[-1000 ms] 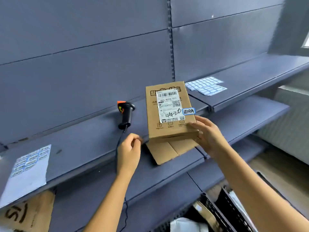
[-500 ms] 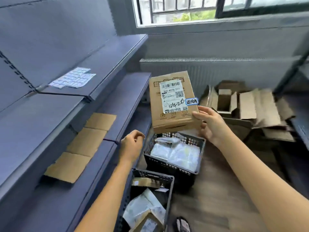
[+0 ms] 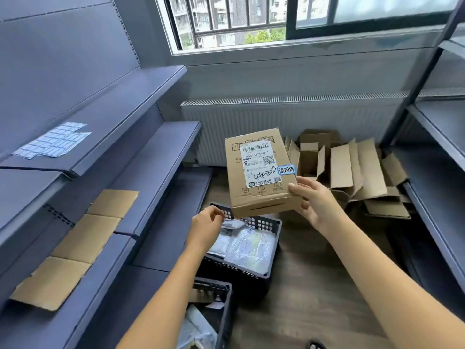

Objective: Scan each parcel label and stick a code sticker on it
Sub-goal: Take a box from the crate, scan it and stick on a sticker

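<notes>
A brown cardboard parcel (image 3: 261, 197) is held up above the floor, face toward me. On it is a white shipping label (image 3: 259, 165) with a barcode and handwriting, and a small blue code sticker (image 3: 286, 170) sits at the label's right edge. My right hand (image 3: 317, 202) grips the parcel's lower right corner. My left hand (image 3: 205, 227) hangs lower left of the parcel with loosely curled fingers, holding nothing and not touching the box. Sheets of blue stickers (image 3: 52, 143) lie on the upper left shelf. No scanner is in view.
A black crate (image 3: 266, 273) with plastic mailer bags (image 3: 249, 245) stands on the floor under the parcel; a second crate (image 3: 226, 311) is nearer me. Flattened cartons (image 3: 352, 170) pile up by the radiator (image 3: 289, 122). Cardboard sheets (image 3: 83, 238) lie on the left shelf. Another shelf rack (image 3: 440, 172) stands right.
My view has swung right, from the shelf with the scanner to the crates and window. The parcel stays in my right hand and now hangs over the crate. My left hand stays empty.
</notes>
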Tool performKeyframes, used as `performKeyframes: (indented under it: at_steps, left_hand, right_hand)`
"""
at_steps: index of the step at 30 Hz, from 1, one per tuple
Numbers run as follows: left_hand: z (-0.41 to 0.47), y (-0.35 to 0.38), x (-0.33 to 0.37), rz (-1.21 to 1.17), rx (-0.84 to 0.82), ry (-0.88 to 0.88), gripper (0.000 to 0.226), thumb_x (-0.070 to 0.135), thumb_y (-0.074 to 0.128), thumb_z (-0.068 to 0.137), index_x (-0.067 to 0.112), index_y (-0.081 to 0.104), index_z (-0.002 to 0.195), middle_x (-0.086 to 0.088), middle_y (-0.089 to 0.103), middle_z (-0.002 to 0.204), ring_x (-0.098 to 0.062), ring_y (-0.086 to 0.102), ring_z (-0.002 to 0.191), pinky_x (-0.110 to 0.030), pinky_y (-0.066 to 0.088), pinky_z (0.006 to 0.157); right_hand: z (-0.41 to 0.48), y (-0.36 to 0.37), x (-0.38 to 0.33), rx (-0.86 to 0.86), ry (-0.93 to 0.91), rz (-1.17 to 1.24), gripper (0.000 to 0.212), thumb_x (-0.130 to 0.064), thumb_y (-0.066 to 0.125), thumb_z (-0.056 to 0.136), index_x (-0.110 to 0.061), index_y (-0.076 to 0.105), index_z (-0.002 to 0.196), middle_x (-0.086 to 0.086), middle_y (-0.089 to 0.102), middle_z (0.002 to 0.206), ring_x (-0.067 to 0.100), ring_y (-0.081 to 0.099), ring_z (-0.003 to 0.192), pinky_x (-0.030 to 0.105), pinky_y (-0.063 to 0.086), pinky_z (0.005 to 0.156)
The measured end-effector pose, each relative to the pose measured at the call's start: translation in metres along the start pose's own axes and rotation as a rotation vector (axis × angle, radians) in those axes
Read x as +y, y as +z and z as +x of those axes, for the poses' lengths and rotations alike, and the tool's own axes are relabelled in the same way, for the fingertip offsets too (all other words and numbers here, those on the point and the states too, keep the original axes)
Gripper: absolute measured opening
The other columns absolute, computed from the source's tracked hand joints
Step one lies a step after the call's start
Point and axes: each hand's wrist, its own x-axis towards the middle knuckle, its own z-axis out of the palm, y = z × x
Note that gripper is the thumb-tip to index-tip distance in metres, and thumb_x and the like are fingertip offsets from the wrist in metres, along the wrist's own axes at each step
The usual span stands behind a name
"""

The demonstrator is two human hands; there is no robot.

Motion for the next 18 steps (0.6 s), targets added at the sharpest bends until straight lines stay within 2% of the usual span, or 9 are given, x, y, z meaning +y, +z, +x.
performKeyframes:
  at_steps: [2,5,7,9,14,18]
  left_hand:
    - [0.011,0.026,0.023,0.021,-0.022,-0.002,0.020,0.014,0.045,0.091,0.017,0.064,0.087,0.000,0.066,0.085,-0.012,0.057,0.071,-0.025,0.041,0.057]
    - [0.027,0.057,0.048,0.022,-0.013,-0.022,0.020,0.013,0.045,0.091,0.017,0.064,0.087,0.001,0.061,0.080,-0.009,0.051,0.064,-0.025,0.038,0.056]
    - [0.039,0.070,0.058,-0.004,0.011,-0.048,0.022,0.011,0.045,0.091,0.015,0.066,0.092,0.001,0.060,0.081,-0.010,0.052,0.068,-0.023,0.038,0.057]
    - [0.048,0.075,0.063,-0.011,0.024,-0.087,0.024,0.010,0.044,0.091,0.015,0.067,0.096,0.002,0.061,0.085,-0.012,0.055,0.075,-0.024,0.040,0.063]
    - [0.084,0.075,0.052,-0.014,0.078,-0.226,0.025,0.012,0.043,0.090,0.020,0.067,0.092,0.000,0.067,0.092,-0.014,0.058,0.079,-0.026,0.044,0.069]
    - [0.121,0.075,0.030,-0.022,0.109,-0.309,0.020,0.015,0.047,0.089,0.021,0.065,0.086,-0.001,0.068,0.094,-0.016,0.059,0.083,-0.027,0.044,0.068]
  right_hand:
    - [0.020,-0.021,-0.014,-0.024,0.017,-0.027,0.037,-0.010,0.066,0.084,-0.013,0.053,0.118,0.009,0.065,0.116,0.027,0.062,0.108,0.040,0.047,0.095]
    - [0.051,-0.043,-0.031,-0.068,0.043,-0.045,0.031,-0.008,0.065,0.084,-0.013,0.054,0.113,0.009,0.065,0.110,0.024,0.063,0.099,0.034,0.050,0.083]
    - [0.076,-0.052,-0.041,-0.096,0.058,-0.053,0.029,-0.007,0.064,0.085,-0.012,0.054,0.112,0.008,0.065,0.107,0.023,0.063,0.095,0.033,0.050,0.081]
    - [0.099,-0.055,-0.044,-0.109,0.077,-0.075,0.028,-0.008,0.065,0.084,-0.013,0.054,0.110,0.009,0.065,0.113,0.024,0.062,0.099,0.036,0.047,0.088]
    - [0.160,-0.040,-0.042,-0.168,0.139,-0.095,0.035,-0.005,0.065,0.084,-0.010,0.053,0.116,0.014,0.062,0.121,0.021,0.063,0.089,0.029,0.050,0.071]
    - [0.206,-0.015,-0.030,-0.213,0.186,-0.125,0.032,-0.005,0.066,0.084,-0.010,0.055,0.113,0.014,0.063,0.118,0.025,0.063,0.096,0.029,0.051,0.072]
